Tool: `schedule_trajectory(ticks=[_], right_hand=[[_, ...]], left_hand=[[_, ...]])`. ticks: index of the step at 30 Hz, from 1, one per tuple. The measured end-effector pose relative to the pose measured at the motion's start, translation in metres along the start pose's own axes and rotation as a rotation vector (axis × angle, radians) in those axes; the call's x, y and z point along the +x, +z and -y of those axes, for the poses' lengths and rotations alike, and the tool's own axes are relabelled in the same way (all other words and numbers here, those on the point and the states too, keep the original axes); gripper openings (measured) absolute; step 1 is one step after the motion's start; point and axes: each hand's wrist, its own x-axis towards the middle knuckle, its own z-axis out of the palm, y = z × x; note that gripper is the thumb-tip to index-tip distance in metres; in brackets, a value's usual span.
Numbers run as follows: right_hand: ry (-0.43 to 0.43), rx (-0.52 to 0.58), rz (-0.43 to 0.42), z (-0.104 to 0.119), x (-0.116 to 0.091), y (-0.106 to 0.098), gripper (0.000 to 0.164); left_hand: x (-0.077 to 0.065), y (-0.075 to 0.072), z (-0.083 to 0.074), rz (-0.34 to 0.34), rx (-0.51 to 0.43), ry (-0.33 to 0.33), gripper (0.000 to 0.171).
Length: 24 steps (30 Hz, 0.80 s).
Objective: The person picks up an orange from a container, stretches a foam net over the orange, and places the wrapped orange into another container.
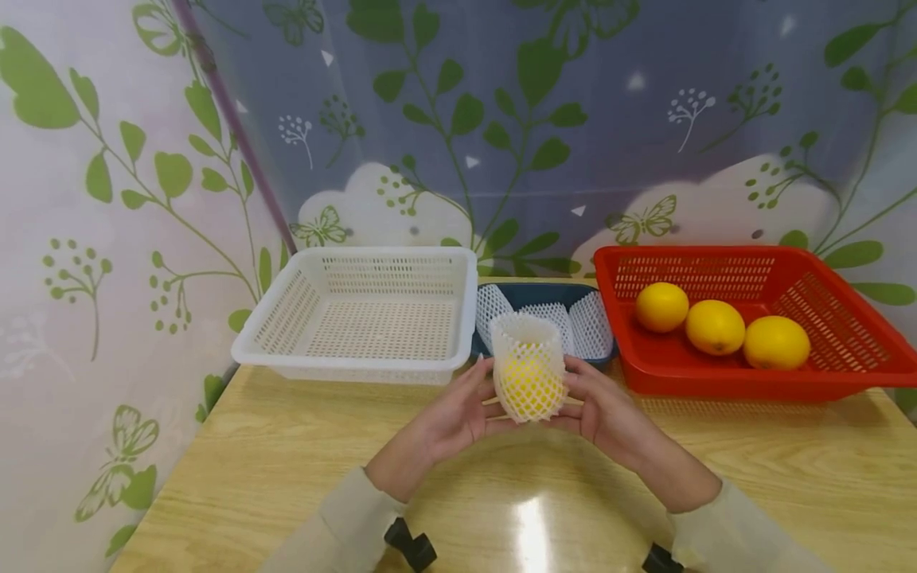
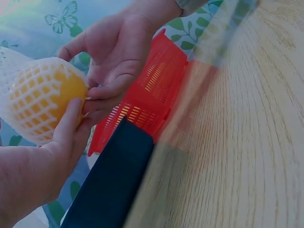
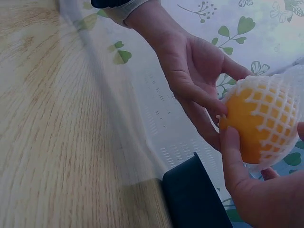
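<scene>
A yellow lemon [image 1: 528,388] sits inside a white foam net sleeve [image 1: 526,328], held up above the table between both hands. The sleeve's loose open end stands above the fruit. My left hand [image 1: 454,410] grips the lemon from the left, thumb on the side and fingers beneath. Opposite it, my right hand [image 1: 609,410] grips the right side in the same way. In the left wrist view, bare peel of the lemon [image 2: 73,88] shows at the end where fingertips of both hands touch it. The right wrist view shows the same bare end of the lemon [image 3: 240,126].
Behind the hands, a dark blue tray [image 1: 544,293] holds several foam net sleeves [image 1: 591,325]. A white basket [image 1: 351,364] stands left of it. On the right is a red basket [image 1: 716,383] with three lemons [image 1: 715,327]. All stand on a wooden table [image 1: 301,461] before a leaf-patterned curtain.
</scene>
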Motion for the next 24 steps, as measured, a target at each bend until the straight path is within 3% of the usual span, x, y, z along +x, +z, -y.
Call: schedule_trajectory(ticks=[7, 16, 24], right_hand=[[0.009, 0.028, -0.004, -0.0018, 0.0008, -0.0013, 0.051], [0.014, 0.023, 0.029, -0.0037, 0.0012, -0.0018, 0.033], [0.003, 0.032, 0.040, -0.0054, 0.0009, -0.0034, 0.028]], left_hand=[[-0.0011, -0.0016, -0.0003, -0.003, -0.018, 0.009, 0.057], [-0.0026, -0.0014, 0.0008, -0.023, 0.032, 0.032, 0.053], [-0.0025, -0.0029, 0.0030, -0.063, 0.002, 0.029, 0.049]])
